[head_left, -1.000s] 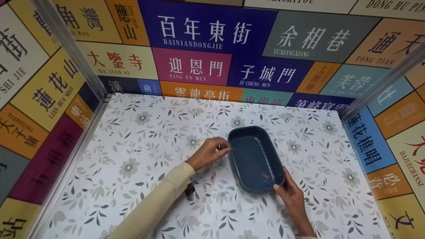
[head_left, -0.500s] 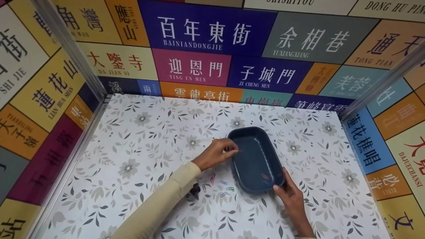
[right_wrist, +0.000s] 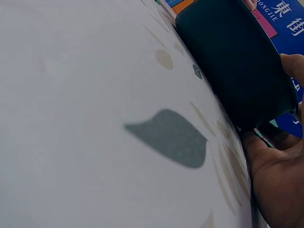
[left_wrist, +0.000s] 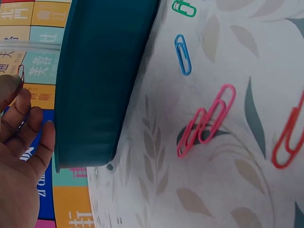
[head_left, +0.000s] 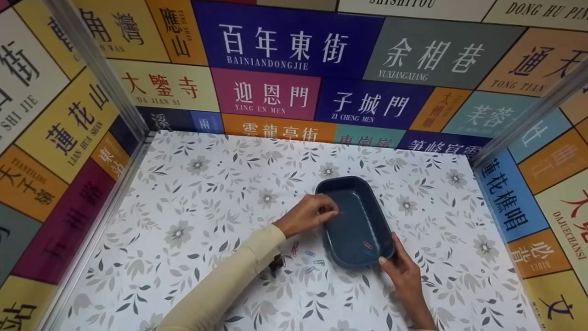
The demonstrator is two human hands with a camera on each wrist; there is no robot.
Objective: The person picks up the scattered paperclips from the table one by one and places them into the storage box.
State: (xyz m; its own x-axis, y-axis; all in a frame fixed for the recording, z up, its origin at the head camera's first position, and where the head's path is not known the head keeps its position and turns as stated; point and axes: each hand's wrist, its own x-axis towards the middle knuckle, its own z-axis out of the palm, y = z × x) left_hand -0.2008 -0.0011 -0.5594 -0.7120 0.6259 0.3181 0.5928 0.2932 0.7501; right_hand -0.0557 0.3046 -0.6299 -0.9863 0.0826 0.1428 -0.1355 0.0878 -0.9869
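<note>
A dark blue oblong tray (head_left: 329,185) lies on the flowered table with two paper clips (head_left: 367,247) in its near end. My left hand (head_left: 331,212) hovers over the tray's left rim and pinches a small red paper clip (left_wrist: 21,71) between thumb and fingertips. My right hand (head_left: 394,258) grips the tray's near right corner, thumb on the rim. In the left wrist view the tray's outer wall (left_wrist: 95,85) stands beside the left hand (left_wrist: 23,142). The right wrist view shows the tray's dark side (right_wrist: 232,57) against my right hand (right_wrist: 280,175).
Several loose paper clips (head_left: 307,260) lie on the table left of the tray: pink (left_wrist: 206,121), blue (left_wrist: 183,53), green (left_wrist: 184,8), red (left_wrist: 287,142). A black binder clip (head_left: 276,265) sits by my left sleeve. Printed walls enclose three sides.
My left hand has moved right, from beside the tray's left rim to over it, still pinching the clip. The right hand and the tray have stayed put.
</note>
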